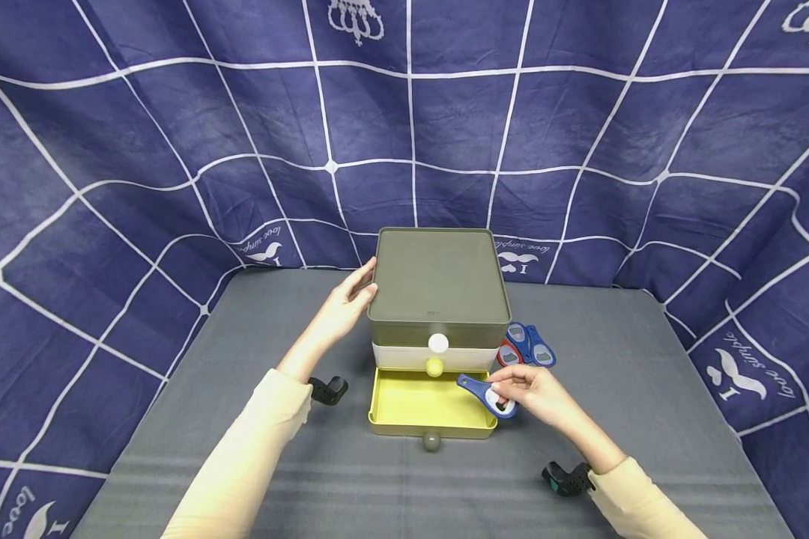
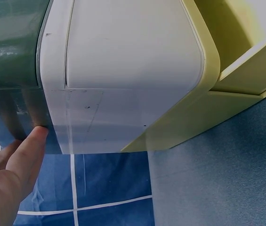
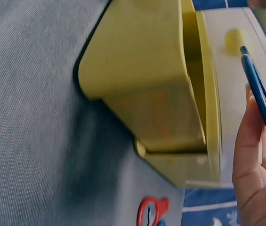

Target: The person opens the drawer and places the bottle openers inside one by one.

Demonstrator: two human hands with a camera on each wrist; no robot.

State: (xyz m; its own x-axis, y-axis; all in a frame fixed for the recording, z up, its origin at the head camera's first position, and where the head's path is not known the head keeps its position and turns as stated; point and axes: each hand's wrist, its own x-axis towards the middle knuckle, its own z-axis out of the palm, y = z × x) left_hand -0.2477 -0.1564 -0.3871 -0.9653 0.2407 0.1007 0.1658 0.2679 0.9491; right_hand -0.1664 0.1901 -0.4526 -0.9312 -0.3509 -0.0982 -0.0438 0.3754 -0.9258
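Observation:
A small three-tier drawer box [image 1: 441, 273] stands on the table, dark green on top, white in the middle and yellow below. Its yellow bottom drawer [image 1: 414, 400] is pulled out, with bare floor showing. My left hand [image 1: 340, 303] touches the box's left side; in the left wrist view its fingertips [image 2: 39, 133] press the green tier. Over the drawer's right edge, my right hand [image 1: 539, 393] pinches a blue bottle opener [image 1: 473, 385] between thumb and fingers. Seen edge-on in the right wrist view, the bottle opener [image 3: 255, 87] is raised above the drawer.
Right of the box lie a red bottle opener [image 1: 508, 355] and blue bottle openers [image 1: 541, 350], close together. Round knobs mark the drawer fronts, among them a white knob [image 1: 438, 343]. A blue checked curtain [image 1: 458, 127] hangs behind and beside the grey tabletop [image 1: 195, 419].

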